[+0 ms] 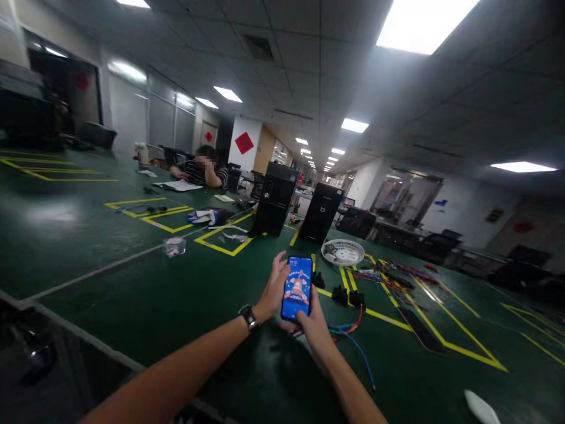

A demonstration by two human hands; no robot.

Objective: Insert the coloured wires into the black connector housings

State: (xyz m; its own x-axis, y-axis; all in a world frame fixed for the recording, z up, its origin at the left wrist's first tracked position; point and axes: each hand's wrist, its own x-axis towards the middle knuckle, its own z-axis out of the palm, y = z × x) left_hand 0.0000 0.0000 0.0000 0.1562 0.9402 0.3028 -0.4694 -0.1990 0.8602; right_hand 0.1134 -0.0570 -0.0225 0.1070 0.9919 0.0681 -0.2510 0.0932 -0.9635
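Observation:
A smartphone (297, 288) with a lit blue lock screen is held upright in front of me, above the green table (207, 306). My left hand (272, 291) grips its left edge, fingers closed along the side; a dark watch sits on that wrist. My right hand (315, 321) wraps the lower right of the phone, with the thumb at the bottom of the screen. Red, blue and green cables (353, 333) lie on the table just right of my right hand. Black connector blocks (348, 296) rest beyond them.
Two black computer towers (276, 200) stand farther back, near a white basket (343, 252). A tangle of wires (401, 277) lies to the right, by a dark flat strip (421, 330). Gloves (209, 217) are on the left. A person (205, 168) sits across the table.

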